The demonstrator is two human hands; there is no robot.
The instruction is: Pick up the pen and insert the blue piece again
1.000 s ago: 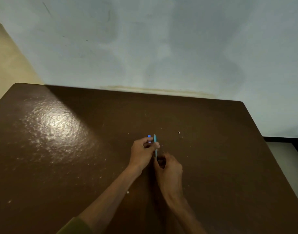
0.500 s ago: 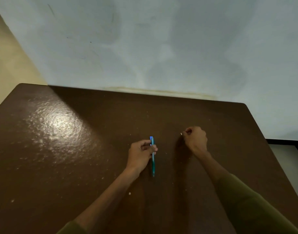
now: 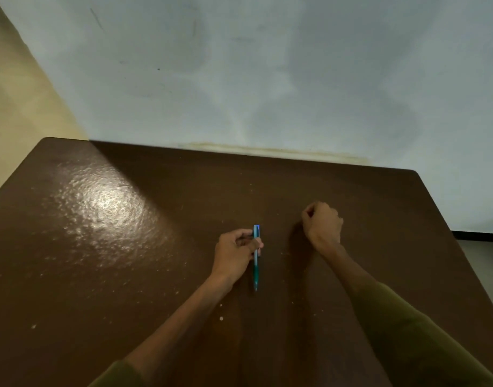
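Since half a second back, your right hand (image 3: 322, 223) has closed up over that tiny white speck it was reaching for, and the speck's gone from view, so it's probably tucked under your fingers. Can't actually see it in there, though, so I can't tell if that fist is holding anything.

Big picture: brown worktop (image 3: 128, 275) pushed against a pale wall (image 3: 267, 79), with both forearms coming in from the near edge. Your right wrist is bent with the knuckles up and the fist low over the surface.

Left hand (image 3: 234, 254) sits a bit nearer you, fingers curled, pinching the blue pen (image 3: 256, 256) near its top end. That grip keeps the pen steady, pointing back toward you with its tip just off the worktop.
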